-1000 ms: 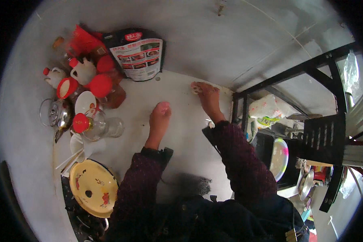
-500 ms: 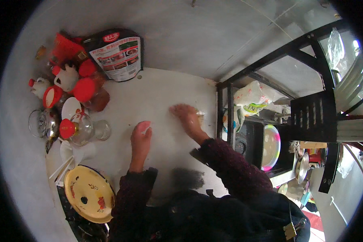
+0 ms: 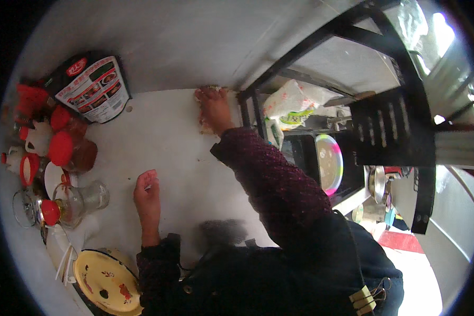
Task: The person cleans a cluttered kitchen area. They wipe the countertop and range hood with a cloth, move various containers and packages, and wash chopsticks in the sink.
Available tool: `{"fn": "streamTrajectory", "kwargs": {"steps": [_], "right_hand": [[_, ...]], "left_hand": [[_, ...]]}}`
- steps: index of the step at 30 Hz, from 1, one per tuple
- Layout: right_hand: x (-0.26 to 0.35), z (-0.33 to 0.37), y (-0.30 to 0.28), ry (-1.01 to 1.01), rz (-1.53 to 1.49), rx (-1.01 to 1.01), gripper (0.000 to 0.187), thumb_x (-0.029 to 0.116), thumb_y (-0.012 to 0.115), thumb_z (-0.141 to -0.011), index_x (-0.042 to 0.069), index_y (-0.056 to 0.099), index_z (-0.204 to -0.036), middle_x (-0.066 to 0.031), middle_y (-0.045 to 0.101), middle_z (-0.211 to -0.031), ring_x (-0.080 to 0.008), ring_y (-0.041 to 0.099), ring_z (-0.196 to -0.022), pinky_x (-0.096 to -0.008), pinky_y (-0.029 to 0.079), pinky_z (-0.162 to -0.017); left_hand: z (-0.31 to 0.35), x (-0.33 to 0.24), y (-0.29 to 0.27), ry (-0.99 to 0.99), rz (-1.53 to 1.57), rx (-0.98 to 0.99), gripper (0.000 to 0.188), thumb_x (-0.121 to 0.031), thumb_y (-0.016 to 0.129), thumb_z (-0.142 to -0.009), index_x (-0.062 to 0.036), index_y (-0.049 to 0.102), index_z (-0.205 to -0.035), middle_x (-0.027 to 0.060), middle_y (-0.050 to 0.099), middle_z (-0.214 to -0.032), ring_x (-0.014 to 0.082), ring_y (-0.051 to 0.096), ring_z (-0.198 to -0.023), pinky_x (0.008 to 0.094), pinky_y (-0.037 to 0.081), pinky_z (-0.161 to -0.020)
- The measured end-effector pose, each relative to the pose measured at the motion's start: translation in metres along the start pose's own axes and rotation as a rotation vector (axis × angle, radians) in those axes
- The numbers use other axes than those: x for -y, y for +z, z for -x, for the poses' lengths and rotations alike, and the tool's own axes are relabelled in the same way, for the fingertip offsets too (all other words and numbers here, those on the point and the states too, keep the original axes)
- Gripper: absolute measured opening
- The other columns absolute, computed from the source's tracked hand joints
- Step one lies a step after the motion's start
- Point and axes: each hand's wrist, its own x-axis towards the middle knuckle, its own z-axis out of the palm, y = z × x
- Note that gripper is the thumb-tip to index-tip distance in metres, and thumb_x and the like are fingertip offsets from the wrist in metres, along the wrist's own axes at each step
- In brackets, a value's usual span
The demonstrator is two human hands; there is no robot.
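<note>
My right hand (image 3: 214,109) lies palm down on the white countertop (image 3: 163,131), close to the back wall and beside the black rack. Under it is a crumpled, pale brownish cloth (image 3: 202,126), mostly hidden by the palm and fingers. My left hand (image 3: 147,196) hovers over the counter's left part, its fingers curled in toward the thumb; I see nothing held in it. Nearest to it stands a clear glass jar (image 3: 96,194).
Several red-lidded jars (image 3: 61,148) and a black-and-white food pouch (image 3: 95,89) crowd the back left. At the front left sits a yellow enamel lid (image 3: 108,282). Right of the black rack (image 3: 259,113), a bright-rimmed basin (image 3: 329,164) stands in a dark sink (image 3: 302,154).
My right hand has moved with the cloth away from me, up to the back wall beside the rack. The left hand stays curled above the counter. The whole view has shifted.
</note>
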Motion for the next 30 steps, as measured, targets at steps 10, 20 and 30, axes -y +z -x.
{"fn": "streamTrajectory", "kwargs": {"steps": [10, 20, 30], "right_hand": [[-0.009, 0.030, -0.021, 0.242, 0.217, 0.125, 0.062, 0.035, 0.075, -0.066, -0.002, 0.056, -0.113, -0.0165, 0.055, -0.115, -0.0332, 0.047, -0.117, -0.0487, 0.038, -0.095], [0.026, 0.099, -0.036, 0.310, 0.196, 0.102, 0.060, 0.038, 0.071, -0.075, -0.007, 0.055, -0.110, -0.0224, 0.050, -0.115, -0.0389, 0.045, -0.116, -0.0489, 0.040, -0.093], [0.080, 0.186, -0.110, 0.054, 0.051, 0.498, 0.065, 0.029, 0.067, -0.079, -0.007, 0.043, -0.128, -0.0221, 0.053, -0.114, -0.0353, 0.058, -0.103, -0.0412, 0.051, -0.083]], "left_hand": [[0.026, -0.007, -0.016, 0.050, 0.089, 0.040, 0.022, -0.012, 0.058, -0.091, -0.0028, 0.060, -0.110, 0.0046, 0.065, -0.100, 0.0121, 0.059, -0.091, 0.0267, 0.047, -0.081], [0.046, -0.025, -0.003, 0.131, 0.087, 0.118, 0.022, -0.016, 0.059, -0.092, -0.0017, 0.060, -0.109, 0.0062, 0.066, -0.096, 0.0141, 0.061, -0.088, 0.0280, 0.049, -0.081], [0.060, -0.031, 0.035, 0.174, -0.068, 0.407, 0.040, -0.016, 0.069, -0.081, -0.0038, 0.056, -0.117, 0.0122, 0.062, -0.109, 0.0231, 0.060, -0.098, 0.0340, 0.048, -0.087]]}}
